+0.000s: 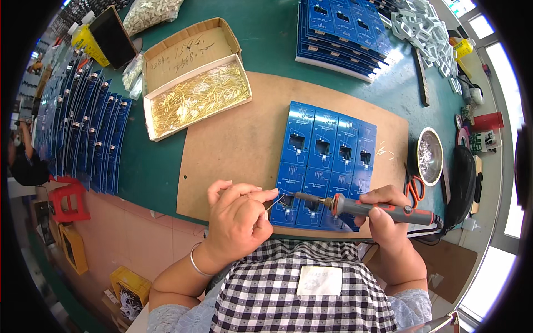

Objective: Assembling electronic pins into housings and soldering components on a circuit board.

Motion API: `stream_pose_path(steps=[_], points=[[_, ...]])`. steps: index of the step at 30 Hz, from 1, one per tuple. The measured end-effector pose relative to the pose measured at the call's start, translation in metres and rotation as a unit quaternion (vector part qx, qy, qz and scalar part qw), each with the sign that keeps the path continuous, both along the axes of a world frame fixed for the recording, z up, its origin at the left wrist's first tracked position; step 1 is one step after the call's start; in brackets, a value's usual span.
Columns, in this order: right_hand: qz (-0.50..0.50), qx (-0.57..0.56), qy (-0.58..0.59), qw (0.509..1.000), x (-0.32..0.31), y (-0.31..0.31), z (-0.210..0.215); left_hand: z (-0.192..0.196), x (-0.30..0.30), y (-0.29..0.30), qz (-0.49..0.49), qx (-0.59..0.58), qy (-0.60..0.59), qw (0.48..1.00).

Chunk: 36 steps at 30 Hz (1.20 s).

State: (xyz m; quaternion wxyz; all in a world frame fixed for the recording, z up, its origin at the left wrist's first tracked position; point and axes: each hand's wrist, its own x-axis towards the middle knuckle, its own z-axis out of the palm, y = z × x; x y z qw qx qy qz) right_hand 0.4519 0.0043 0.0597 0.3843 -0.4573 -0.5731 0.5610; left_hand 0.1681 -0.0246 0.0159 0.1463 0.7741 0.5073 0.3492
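Note:
A blue circuit board panel (327,150) lies on a brown hardboard sheet (239,144) in front of me. My right hand (383,213) grips a grey and orange soldering iron (366,208) whose tip points left onto the panel's near left corner. My left hand (239,213) pinches a thin solder wire (272,204) and holds its end at the same corner, right by the iron's tip. A metal bangle sits on my left wrist.
An open cardboard box of brass pins (197,97) stands at the back left. Blue board stacks (338,33) lie at the back and in rows on the left (83,127). A metal bowl (430,155), orange scissors (413,188) and white plastic parts (427,30) are on the right.

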Motion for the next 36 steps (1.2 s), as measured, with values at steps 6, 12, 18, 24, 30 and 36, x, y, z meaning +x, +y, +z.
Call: stream_pose_path(steps=[6,12,18,24,30,36], points=[[0.014,-0.016,-0.025,0.999,-0.006,0.007,0.006,-0.002,0.0,-0.001,0.006,-0.001,-0.004,1.0],[0.039,-0.009,-0.041,0.998,-0.01,0.013,0.009,-0.002,0.001,-0.001,0.007,-0.001,-0.004,1.0],[0.038,-0.038,-0.05,0.997,-0.014,0.02,0.015,-0.003,0.001,0.0,0.009,0.005,-0.011,1.0],[0.049,-0.028,-0.065,0.996,-0.015,0.024,0.019,-0.004,0.004,0.001,0.014,0.018,-0.002,1.0],[0.038,-0.03,-0.073,0.996,-0.013,0.023,0.02,-0.003,0.007,0.001,0.03,0.026,0.006,0.999],[0.023,-0.03,-0.047,0.998,-0.004,0.016,0.013,-0.003,0.005,0.001,0.024,0.024,-0.002,0.999]])
